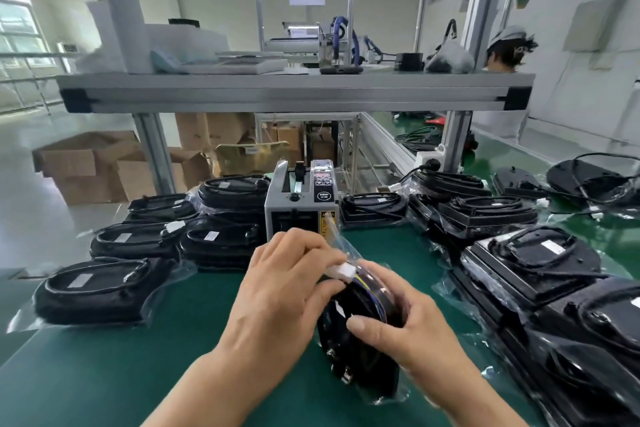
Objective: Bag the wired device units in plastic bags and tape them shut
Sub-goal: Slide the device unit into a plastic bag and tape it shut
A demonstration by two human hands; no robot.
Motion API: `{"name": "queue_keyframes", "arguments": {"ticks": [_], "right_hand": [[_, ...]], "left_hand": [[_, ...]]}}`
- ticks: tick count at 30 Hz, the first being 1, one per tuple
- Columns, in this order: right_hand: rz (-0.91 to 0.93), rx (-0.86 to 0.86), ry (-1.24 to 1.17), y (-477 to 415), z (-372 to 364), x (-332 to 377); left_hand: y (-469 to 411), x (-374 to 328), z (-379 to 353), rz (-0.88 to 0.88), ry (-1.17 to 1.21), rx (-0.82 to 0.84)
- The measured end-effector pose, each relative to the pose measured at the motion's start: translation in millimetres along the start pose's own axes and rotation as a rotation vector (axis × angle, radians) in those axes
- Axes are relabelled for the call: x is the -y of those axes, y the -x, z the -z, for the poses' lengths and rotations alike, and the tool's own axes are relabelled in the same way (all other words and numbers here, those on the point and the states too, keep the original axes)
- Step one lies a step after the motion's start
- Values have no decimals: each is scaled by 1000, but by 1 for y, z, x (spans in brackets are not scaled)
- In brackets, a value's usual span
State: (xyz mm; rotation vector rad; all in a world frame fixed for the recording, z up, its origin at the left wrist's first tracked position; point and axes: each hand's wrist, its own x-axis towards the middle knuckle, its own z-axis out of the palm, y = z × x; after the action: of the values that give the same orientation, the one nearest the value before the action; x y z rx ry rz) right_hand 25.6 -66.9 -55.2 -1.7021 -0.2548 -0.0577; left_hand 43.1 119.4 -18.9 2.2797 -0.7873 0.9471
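In the head view I see the work in the middle of the green table mat (121, 374): one black wired device unit (360, 350) stands tilted on its edge, already inside a clear plastic bag (384, 395). The left hand (277, 291) has its fingers curled and pinches the top of the bag, just beside the white plastic connector (341, 270) of the cable. The right hand (412, 329) grips the unit from the other side, with the thumb pressing on its front face. A thin transparent flap (334, 229) rises from the fingers toward the grey tape dispenser machine (299, 208) just behind; I cannot tell if it is tape or the bag mouth. I judge that this unit is bagged but not yet taped shut. On the left lie flat bagged black units (93, 291), which look finished to me. On the right a row of stacked black units in plastic (533, 253) lies near the hands. At the far right some black units with loose cables (588, 180) seem to have no closed bags, so I think a good part of the task is left.
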Motion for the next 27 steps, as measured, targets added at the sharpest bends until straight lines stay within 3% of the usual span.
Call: {"name": "queue_keyframes", "arguments": {"ticks": [5,10,15,17,22,24,27], "right_hand": [[47,-41,-82,-4,6,-2],[84,-75,-51,-5,3,-2],[65,-111,-22,-7,5,-5],[51,-140,-10,-7,5,-5],[47,-228,47,-7,1,-6],[36,-235,59,-7,0,-7],[16,-221,79,-6,-3,-6]], "left_hand": [[17,-4,-10,-39,-94,-48],[36,-4,-28,117,95,13],[38,6,-40,86,196,90],[33,13,-41,321,466,145],[-7,67,-69,1143,783,-175],[-27,91,-77,1360,893,-195],[-48,113,-91,1534,958,-173]]}}
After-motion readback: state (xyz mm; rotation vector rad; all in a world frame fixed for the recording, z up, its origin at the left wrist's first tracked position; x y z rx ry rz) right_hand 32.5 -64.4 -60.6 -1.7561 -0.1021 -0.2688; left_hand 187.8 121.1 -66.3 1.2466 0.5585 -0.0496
